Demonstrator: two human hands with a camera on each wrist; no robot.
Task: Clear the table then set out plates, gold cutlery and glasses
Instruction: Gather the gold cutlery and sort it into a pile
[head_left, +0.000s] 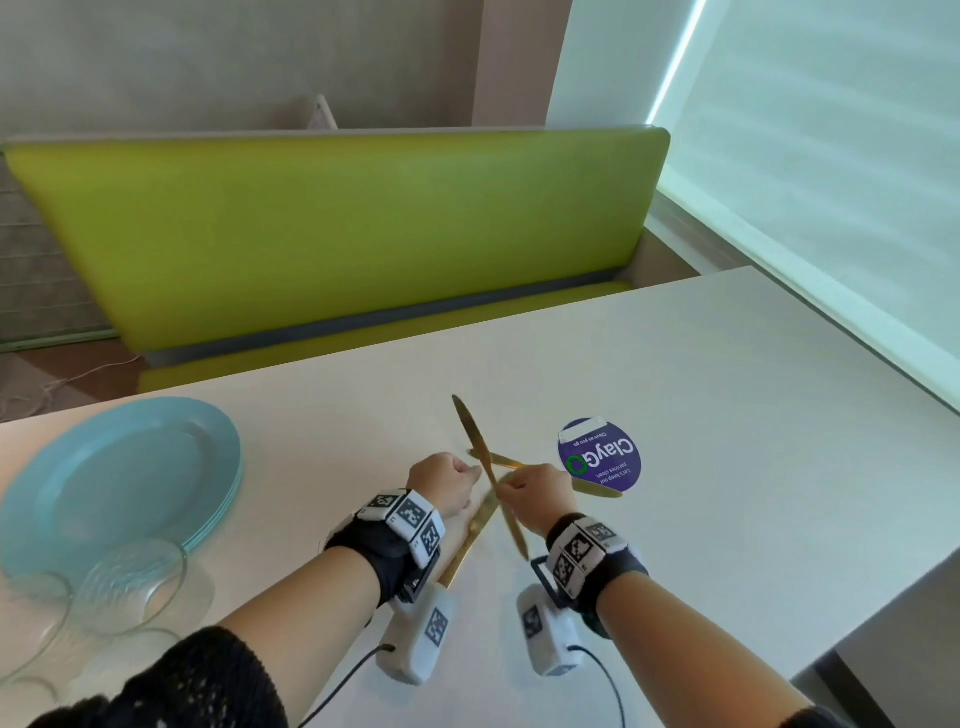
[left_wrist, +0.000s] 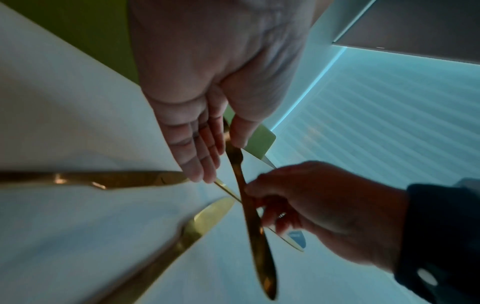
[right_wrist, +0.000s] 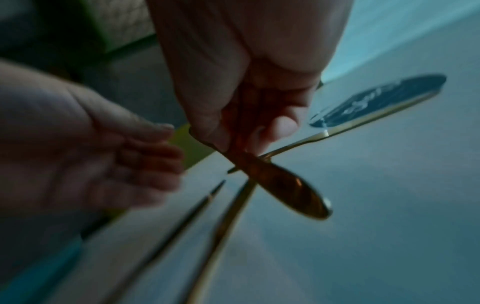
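My right hand (head_left: 530, 493) grips a gold knife (head_left: 470, 431) by its middle, lifted off the white table (head_left: 727, 415), blade pointing up and away. In the right wrist view the right hand (right_wrist: 246, 92) pinches it and the rounded handle (right_wrist: 293, 191) sticks out below. My left hand (head_left: 447, 478) hovers just left of the blade with loose fingers (left_wrist: 197, 144), holding nothing. More gold cutlery (head_left: 470, 535) lies crossed on the table under both hands; one piece (head_left: 597, 487) reaches onto a purple sticker. A stack of blue plates (head_left: 119, 478) sits at the left, with clear glasses (head_left: 130, 587) in front of it.
A round purple "ClayGo" sticker (head_left: 600, 452) is on the table right of my hands. A green bench (head_left: 337, 234) runs along the far side. The table's right edge drops off near a bright window blind (head_left: 831, 156). Wrist camera cables trail at the near edge.
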